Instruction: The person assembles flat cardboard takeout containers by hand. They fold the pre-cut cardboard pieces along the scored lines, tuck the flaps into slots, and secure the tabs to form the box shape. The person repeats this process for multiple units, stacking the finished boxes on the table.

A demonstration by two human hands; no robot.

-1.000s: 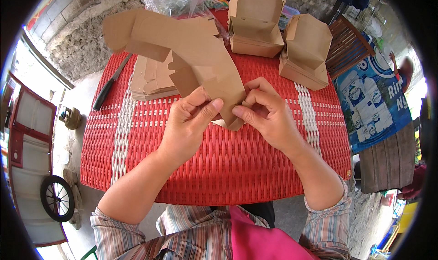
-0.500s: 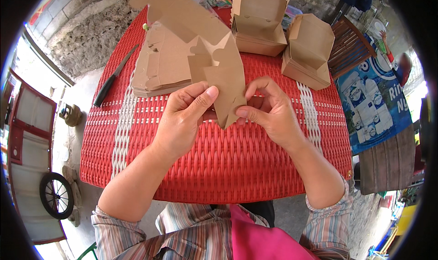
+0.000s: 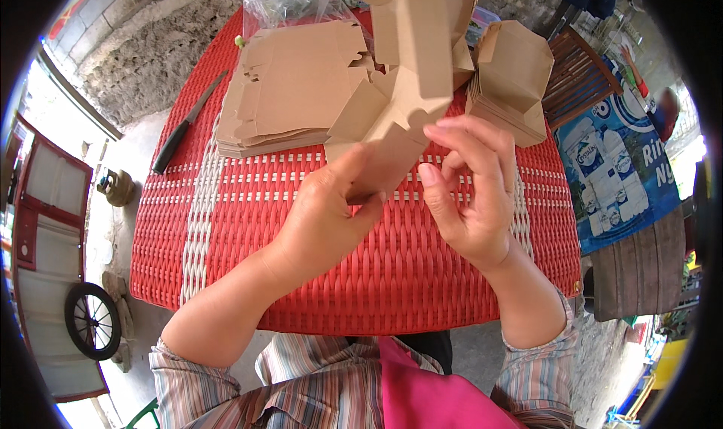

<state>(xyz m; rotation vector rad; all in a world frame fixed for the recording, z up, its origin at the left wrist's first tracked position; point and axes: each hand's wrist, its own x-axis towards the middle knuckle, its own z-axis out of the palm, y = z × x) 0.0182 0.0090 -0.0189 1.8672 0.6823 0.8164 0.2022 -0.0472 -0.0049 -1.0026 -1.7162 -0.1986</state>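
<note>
A partly folded brown cardboard box point(image 3: 385, 156) hangs tilted above the table, its long flap reaching up and away from me. My left hand point(image 3: 324, 211) grips its near left corner, thumb and fingers closed round the card. My right hand point(image 3: 478, 192) is at the box's right side, fingers bent and apart, with nothing between thumb and index finger. The right index fingertip is close to the side flap; whether it touches, I cannot tell. Left of the box lies a stack of flat cardboard blanks point(image 3: 294, 83).
Nested folded boxes point(image 3: 516, 75) stand at the far right; another stack point(image 3: 463, 7) is partly hidden behind the held box. A black-handled knife point(image 3: 181, 132) lies at the left of the red woven table point(image 3: 376, 278). A clear plastic bag point(image 3: 294, 0) is at the back.
The box has turned, its long flap swinging from upper left to upper right. My right hand has let go of the near corner and moved right, fingers spreading. The left hand keeps its hold.
</note>
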